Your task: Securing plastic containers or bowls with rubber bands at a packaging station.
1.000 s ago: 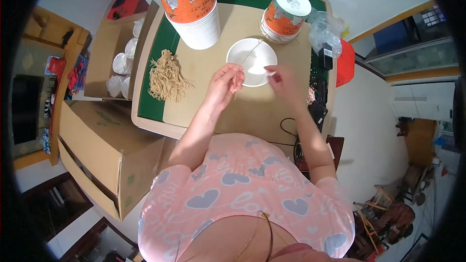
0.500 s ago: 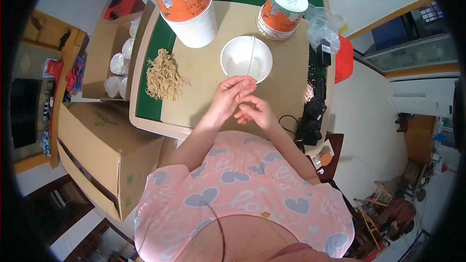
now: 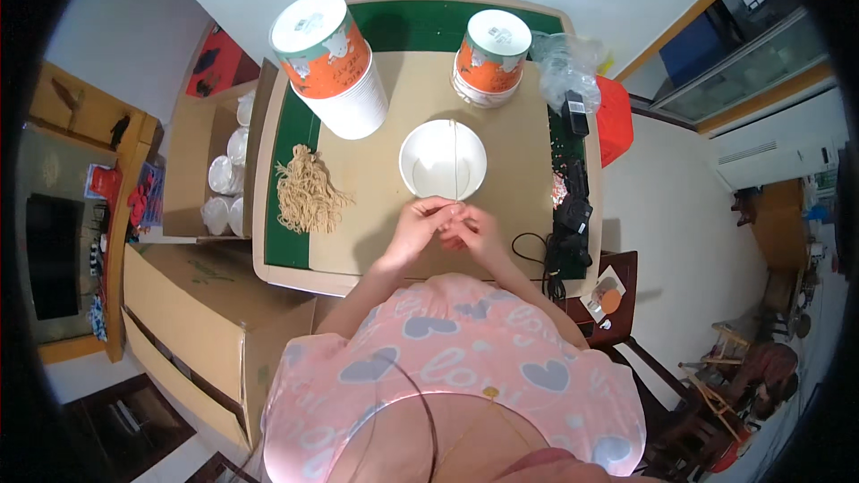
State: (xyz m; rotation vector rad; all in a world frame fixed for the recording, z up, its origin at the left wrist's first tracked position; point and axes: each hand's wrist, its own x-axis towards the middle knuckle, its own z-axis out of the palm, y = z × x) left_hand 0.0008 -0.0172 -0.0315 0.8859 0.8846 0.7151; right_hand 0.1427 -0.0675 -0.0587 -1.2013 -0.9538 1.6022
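The cord [image 3: 456, 161] lies straight ahead of the grip — its long axis runs from the cup's far rim, across the open mouth, back toward the person, a little right of the mouth's middle. The cup [image 3: 428, 165] is white and stands mouth up on the board [image 3: 376, 188], just beyond the fingers. How the cord's far end is fixed at the rim is too small to tell

The left hand [image 3: 422, 229] has thumb and finger closed in a pinch at the cord's near end, by the near rim. The right hand [image 3: 474, 234] is just below and to the right, fingers curled in against the left fingertips; whether it has hold of the cord I cannot tell. The two hands are about equally near the cup — but the heap of cords [image 3: 309, 197] lies off to the left, nearer the left hand
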